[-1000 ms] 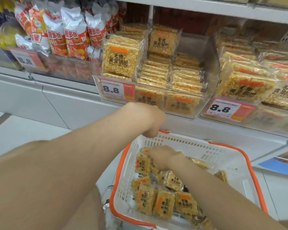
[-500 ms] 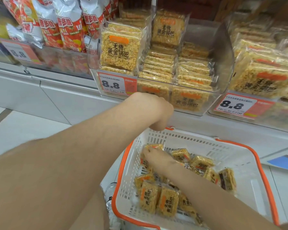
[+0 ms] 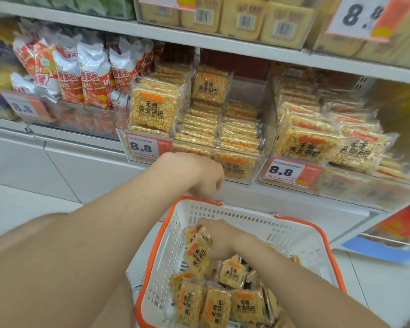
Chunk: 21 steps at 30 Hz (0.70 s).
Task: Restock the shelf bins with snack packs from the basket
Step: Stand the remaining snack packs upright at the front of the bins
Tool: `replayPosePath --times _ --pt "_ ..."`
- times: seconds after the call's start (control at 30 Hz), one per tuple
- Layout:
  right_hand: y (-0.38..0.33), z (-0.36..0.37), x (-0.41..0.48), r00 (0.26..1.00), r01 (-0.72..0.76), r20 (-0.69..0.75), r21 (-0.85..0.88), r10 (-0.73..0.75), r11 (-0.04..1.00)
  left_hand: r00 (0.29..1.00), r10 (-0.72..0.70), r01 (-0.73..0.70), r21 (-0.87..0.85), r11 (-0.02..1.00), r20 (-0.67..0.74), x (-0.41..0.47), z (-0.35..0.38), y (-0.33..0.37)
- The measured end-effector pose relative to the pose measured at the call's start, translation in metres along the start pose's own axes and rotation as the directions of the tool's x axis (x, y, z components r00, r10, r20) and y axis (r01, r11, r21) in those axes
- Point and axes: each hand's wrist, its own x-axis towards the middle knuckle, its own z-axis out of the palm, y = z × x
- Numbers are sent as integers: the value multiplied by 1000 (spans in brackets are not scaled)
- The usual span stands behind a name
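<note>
A white basket with an orange rim hangs in front of the shelf, holding several yellow rice-cracker snack packs. My left hand grips the basket's far rim at its left corner, fingers curled under. Inside the basket, my right hand grips a snack pack, lifted a little above the pile. Straight ahead sits a clear shelf bin partly filled with the same packs; its right rear part shows bare plastic.
A second clear bin of the same packs stands to the right. Red-and-white snack bags fill the bin to the left. An upper shelf overhangs the bins. Price tags reading 8.8 hang on the bin fronts.
My right hand has closed on a snack pack at the basket's left side and raised it off the pile. The view tilted upward; my left hand stays on the rim.
</note>
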Motion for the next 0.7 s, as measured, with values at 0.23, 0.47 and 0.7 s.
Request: replayPosePath --times 0.23,0.47,0.7 --pt "-39 -72 -65 872 218 -467 94 -151 971 862 -92 -48 -262 964 -498 -25 -19 -5" --pt "-57 -123 -134 627 475 -727 74 -278 877 599 -410 -183 -616 766 -688 -50 -25 -1" --pt "-47 -135 -135 386 549 -922 210 -23 809 700 -594 -279 -917 285 -397 -54 -27 7"
